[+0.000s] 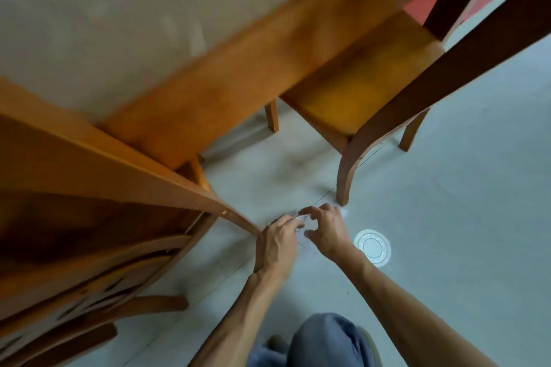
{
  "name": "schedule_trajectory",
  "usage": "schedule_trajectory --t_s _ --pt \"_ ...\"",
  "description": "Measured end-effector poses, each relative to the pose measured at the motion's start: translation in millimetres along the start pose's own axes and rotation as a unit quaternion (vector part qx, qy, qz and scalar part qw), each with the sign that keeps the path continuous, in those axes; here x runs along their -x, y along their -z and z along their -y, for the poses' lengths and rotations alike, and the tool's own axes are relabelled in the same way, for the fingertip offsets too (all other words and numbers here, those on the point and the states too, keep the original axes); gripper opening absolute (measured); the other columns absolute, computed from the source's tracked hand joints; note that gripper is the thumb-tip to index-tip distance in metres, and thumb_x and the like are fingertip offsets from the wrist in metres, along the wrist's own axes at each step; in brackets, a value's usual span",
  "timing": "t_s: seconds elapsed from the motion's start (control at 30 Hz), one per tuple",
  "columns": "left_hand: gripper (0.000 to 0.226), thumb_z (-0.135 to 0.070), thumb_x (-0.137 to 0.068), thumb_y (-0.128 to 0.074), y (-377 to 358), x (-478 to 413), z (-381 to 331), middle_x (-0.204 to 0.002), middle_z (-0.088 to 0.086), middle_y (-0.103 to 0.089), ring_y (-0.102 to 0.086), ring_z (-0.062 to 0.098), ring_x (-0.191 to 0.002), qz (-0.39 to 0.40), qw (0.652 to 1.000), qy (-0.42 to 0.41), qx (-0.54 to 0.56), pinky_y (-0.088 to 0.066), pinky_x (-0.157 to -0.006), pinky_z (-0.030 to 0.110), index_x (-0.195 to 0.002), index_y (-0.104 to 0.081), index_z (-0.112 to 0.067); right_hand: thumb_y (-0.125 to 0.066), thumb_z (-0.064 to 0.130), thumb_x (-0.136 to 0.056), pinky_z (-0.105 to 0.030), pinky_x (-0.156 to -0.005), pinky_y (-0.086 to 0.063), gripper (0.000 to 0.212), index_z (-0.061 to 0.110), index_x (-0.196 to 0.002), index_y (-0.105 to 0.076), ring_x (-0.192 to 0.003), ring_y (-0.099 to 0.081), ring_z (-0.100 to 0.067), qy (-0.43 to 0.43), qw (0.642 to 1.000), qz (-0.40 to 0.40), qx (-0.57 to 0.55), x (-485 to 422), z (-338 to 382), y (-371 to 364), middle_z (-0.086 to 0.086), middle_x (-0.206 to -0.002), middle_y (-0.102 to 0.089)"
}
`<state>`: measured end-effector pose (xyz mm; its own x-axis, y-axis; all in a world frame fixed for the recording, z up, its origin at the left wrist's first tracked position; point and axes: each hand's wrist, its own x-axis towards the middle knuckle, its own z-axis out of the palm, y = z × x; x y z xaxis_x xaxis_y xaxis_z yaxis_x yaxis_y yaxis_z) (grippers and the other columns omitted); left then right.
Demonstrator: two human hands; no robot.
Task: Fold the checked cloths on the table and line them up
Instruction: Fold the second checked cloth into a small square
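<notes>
Blue-trousered knee point(325, 340) lowest; both hands point(301, 235) together over grey floor point(447, 217), grasp unclear; wooden chairs point(357, 92) flank table point(208, 89).

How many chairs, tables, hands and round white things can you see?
Wooden chairs: 2, an orange-brown chair with a slatted back and a wooden chair with a yellow seat.
Wooden table with a pale top: 1.
Bare hands: 2, left hand, right hand.
Round white disc on the grey floor: 1.
Total: 6.
</notes>
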<state>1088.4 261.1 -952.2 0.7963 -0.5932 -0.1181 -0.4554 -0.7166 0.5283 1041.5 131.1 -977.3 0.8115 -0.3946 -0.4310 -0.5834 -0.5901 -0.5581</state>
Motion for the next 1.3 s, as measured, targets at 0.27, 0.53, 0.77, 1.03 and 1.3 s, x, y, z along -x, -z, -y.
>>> schedule_trajectory --t_s 0.27,0.53,0.77,1.03,1.3 --pt "0.042 -0.038 -0.095 -0.043 240 55 -156 -0.119 -0.002 -0.067 -0.062 0.012 -0.106 0.047 0.994 -0.008 0.099 -0.042 -0.085 0.010 -0.122 -0.066 -0.016 -0.075 0.029 -0.078 -0.033 -0.079 -0.049 0.023 0.015 -0.095 -0.070 -0.095 -0.065 -0.029 0.030 0.998 0.033 0.034 121 104 178 -0.005 -0.102 -0.071" --pt "0.014 -0.032 -0.100 -0.055 400 60 -248 -0.095 -0.010 -0.071 -0.064 0.009 -0.086 -0.098 0.989 -0.027 0.107 -0.051 -0.076 0.025 -0.105 -0.068 -0.026 -0.057 0.032 -0.096 -0.033 -0.073 -0.046 0.022 0.019 -0.114 -0.055 -0.093 -0.059 -0.027 0.070 0.996 0.012 -0.053 202 204 339 -0.007 -0.103 -0.063" --pt "0.039 -0.046 -0.099 -0.054 488 66 -289 -0.083 0.003 -0.069 -0.061 0.019 -0.075 -0.196 0.959 0.043 0.201 -0.044 -0.064 0.035 -0.092 -0.068 -0.010 -0.060 0.037 -0.093 -0.030 -0.061 -0.040 0.029 0.016 -0.074 -0.059 -0.061 -0.052 -0.014 0.167 0.983 -0.060 -0.040 243 273 434 0.003 -0.064 -0.059" --pt "0.012 -0.014 -0.090 -0.071 566 66 -239 -0.105 -0.013 -0.070 -0.059 -0.002 -0.104 -0.206 0.935 0.078 0.278 -0.038 -0.083 0.008 -0.097 -0.072 -0.023 -0.080 0.053 -0.069 -0.028 -0.082 -0.040 0.029 0.040 -0.087 -0.061 -0.087 -0.056 -0.011 0.217 0.965 0.116 0.093 238 339 481 0.014 -0.089 -0.063" --pt "0.017 -0.007 -0.091 -0.069 641 22 -128 -0.114 -0.004 -0.066 -0.056 0.007 -0.105 -0.240 0.928 0.128 0.253 -0.035 -0.081 0.005 -0.107 -0.071 -0.014 -0.072 0.056 -0.079 -0.022 -0.059 -0.036 0.030 0.031 -0.072 -0.056 -0.069 -0.053 -0.004 0.169 0.968 0.145 0.117 155 406 480 0.014 -0.073 -0.056"
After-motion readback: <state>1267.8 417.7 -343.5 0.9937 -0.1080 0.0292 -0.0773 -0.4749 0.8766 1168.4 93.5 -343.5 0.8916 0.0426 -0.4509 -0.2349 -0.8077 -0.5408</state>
